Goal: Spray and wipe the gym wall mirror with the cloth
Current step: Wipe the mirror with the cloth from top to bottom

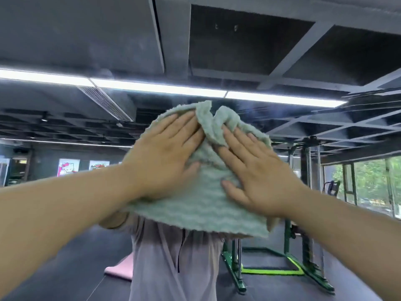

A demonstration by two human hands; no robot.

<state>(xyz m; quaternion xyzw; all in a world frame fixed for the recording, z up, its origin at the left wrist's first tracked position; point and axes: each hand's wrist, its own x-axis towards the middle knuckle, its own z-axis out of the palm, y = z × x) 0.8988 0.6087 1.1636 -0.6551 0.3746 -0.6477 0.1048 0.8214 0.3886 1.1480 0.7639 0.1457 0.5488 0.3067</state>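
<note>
Left hand [165, 155] and right hand [258, 170] lie flat, fingers straight and spread, grasping nothing, pressing the cloth [195, 211] against the mirror [65, 40] over the person's reflection, evidently to spread wiping pressure; cloth bunched at top.

Left hand [165, 153] and right hand [258, 168] are raised side by side, palms flat, fingers straight and angled toward each other

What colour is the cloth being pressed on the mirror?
Pale mint green with a wavy ribbed texture, seen in the head view: the cloth.
</note>
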